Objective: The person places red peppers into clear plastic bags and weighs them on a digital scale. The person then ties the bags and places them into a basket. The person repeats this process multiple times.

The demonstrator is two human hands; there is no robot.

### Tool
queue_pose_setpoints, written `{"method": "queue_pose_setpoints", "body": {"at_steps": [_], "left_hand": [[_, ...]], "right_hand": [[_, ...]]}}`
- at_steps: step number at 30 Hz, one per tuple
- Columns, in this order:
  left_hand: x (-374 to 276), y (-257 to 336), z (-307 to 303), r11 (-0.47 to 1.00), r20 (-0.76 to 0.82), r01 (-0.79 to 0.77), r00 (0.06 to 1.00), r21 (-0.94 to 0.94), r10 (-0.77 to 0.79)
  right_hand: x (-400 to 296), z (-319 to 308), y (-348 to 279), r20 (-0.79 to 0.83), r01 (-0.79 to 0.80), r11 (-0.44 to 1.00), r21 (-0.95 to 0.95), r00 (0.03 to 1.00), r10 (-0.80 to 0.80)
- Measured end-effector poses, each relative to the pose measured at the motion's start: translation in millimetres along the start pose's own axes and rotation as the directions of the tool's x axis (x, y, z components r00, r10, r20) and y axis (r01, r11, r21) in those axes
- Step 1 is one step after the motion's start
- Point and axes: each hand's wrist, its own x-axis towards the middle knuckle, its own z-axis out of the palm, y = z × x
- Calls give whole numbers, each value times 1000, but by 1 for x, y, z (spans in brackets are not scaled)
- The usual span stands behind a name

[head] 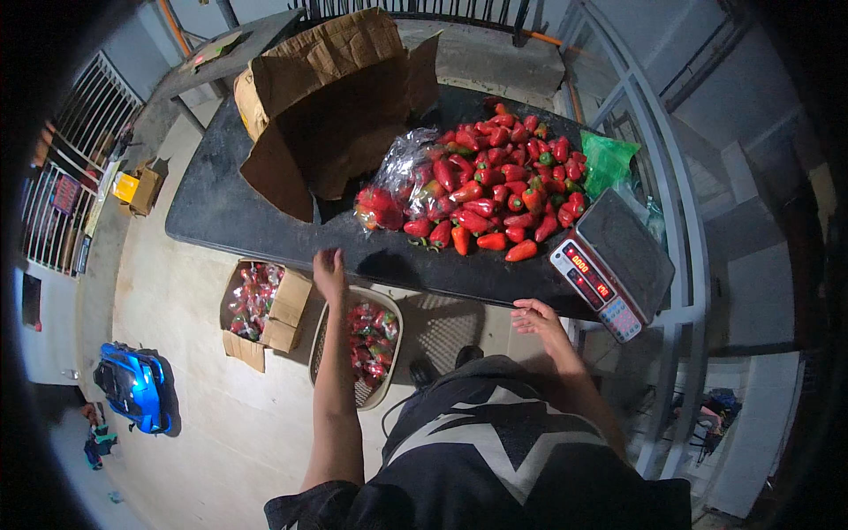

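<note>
My left hand [330,273] is at the near edge of the dark table [218,192], above a plastic basket [397,318] of bagged red peppers; nothing shows in it, though its finger pose is hard to read. Further right, my right hand [535,318] is just off the table's near edge, fingers apart and empty. A large heap of red peppers [490,175] covers the table's middle and right, with clear plastic bags [405,162] on its left side. To the right of the heap sits a digital scale [623,245] with its display lit and nothing on its plate.
A big open cardboard box [331,126] lies on the table, left of the peppers. Green plastic [606,159] is behind the scale. On the floor are a smaller carton [288,311] of bagged peppers and a blue object [132,387]. Metal framing [689,232] stands at right.
</note>
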Motion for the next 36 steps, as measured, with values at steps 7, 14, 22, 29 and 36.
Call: {"method": "queue_pose_setpoints", "body": {"at_steps": [7, 14, 22, 29, 36], "left_hand": [[79, 109, 122, 830, 222, -368, 928, 420, 300], [99, 140, 186, 529, 544, -507, 833, 680, 100], [123, 202, 157, 712, 583, -493, 799, 499, 145], [110, 307, 122, 874, 684, -466, 683, 138, 256], [12, 377, 151, 696, 841, -716, 402, 42, 362]], "right_hand": [[-6, -11, -17, -31, 107, 992, 65, 994, -105], [-23, -45, 4, -94, 100, 985, 140, 992, -88], [-28, -60, -22, -119, 174, 978, 119, 980, -160], [19, -40, -68, 76, 396, 918, -4, 916, -394], [47, 44, -171, 124, 682, 387, -620, 573, -810]]}}
